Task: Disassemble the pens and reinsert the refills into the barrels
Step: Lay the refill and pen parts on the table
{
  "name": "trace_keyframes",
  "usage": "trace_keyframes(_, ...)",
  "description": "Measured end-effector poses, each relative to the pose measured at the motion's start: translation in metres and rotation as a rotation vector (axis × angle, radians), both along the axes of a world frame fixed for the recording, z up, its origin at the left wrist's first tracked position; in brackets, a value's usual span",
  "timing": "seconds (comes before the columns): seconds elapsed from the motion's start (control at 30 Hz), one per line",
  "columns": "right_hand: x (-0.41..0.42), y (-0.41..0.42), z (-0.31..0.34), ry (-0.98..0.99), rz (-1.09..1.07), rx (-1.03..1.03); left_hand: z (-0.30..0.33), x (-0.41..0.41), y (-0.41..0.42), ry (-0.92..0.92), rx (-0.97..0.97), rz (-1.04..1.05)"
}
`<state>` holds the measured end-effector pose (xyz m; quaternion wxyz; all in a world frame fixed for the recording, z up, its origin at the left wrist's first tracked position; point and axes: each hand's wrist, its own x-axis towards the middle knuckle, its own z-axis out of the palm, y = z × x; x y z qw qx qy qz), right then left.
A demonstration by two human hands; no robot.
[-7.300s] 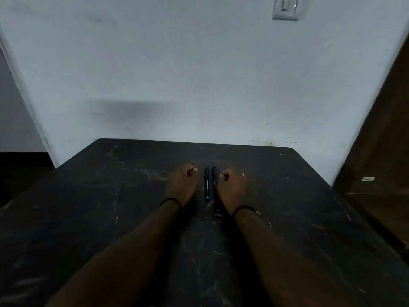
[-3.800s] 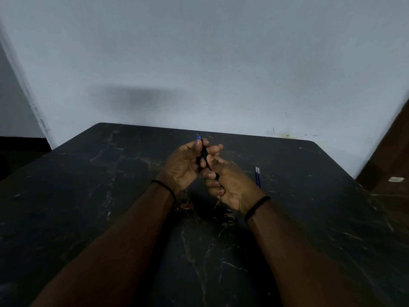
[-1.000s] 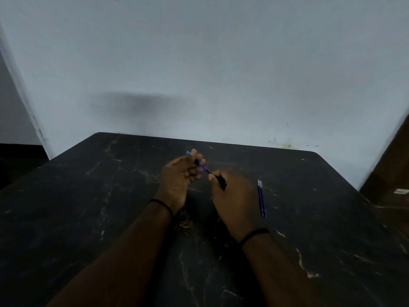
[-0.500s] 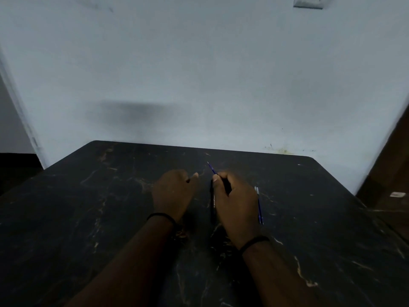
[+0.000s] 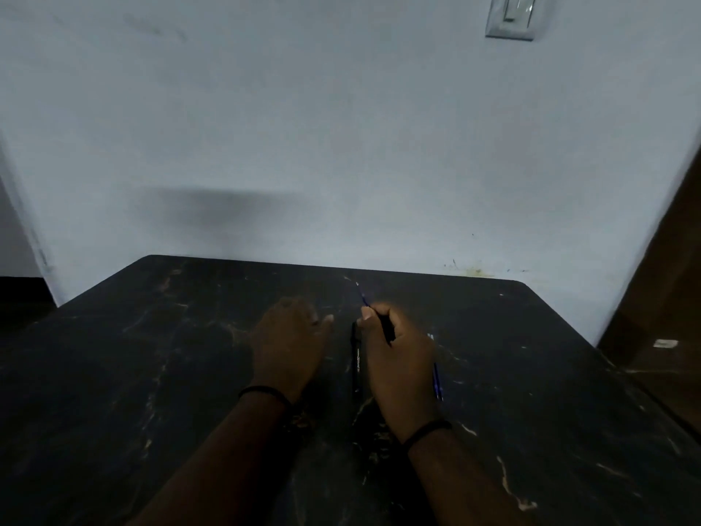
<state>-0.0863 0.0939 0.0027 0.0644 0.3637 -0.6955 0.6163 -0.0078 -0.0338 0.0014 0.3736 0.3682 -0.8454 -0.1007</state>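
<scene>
My right hand [image 5: 398,358] grips a black pen part with a thin blue refill [image 5: 363,296] sticking out past the fingers, pointing away and left. A black pen barrel [image 5: 356,364] lies on the dark table [image 5: 151,373] just left of that hand, lengthwise. Another blue refill [image 5: 437,381] lies on the table right of the hand, partly hidden by it. My left hand [image 5: 292,343] rests palm down on the table left of the barrel, fingers loosely curled, holding nothing that I can see.
A pale wall rises directly behind the table's far edge, with a light switch [image 5: 512,15] high on the right. A brown wooden surface [image 5: 664,298] stands beyond the table's right edge.
Both hands came down to the table. My left hand let go of the refill and lies flat. A black barrel now rests between the hands.
</scene>
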Motion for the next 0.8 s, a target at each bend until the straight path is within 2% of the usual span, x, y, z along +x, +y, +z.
trace_keyframes(0.1,-0.003,-0.001,0.005,-0.095,0.004,-0.138,0.0,-0.008,0.018,0.316,0.074,-0.323)
trace_keyframes(0.17,-0.006,0.0,0.01,-0.131,-0.005,-0.219,-0.002,-0.01,0.027,0.33,0.113,-0.473)
trace_keyframes(0.27,-0.009,-0.001,0.012,-0.162,-0.009,-0.256,0.0,-0.012,0.035,0.275,0.201,-0.572)
trace_keyframes(0.37,-0.009,-0.005,0.011,-0.168,0.026,-0.244,0.004,-0.014,0.046,0.287,0.187,-0.651)
trace_keyframes(0.53,-0.001,-0.005,0.014,-0.108,0.071,-0.28,0.003,-0.016,0.05,0.29,0.108,-0.597)
trace_keyframes(0.63,0.005,0.001,0.024,-0.026,0.04,-0.435,0.002,-0.016,0.05,0.243,-0.017,-0.587)
trace_keyframes(0.8,-0.004,0.019,0.054,-0.006,-0.128,-0.679,0.0,-0.017,0.048,0.184,0.011,-0.536)
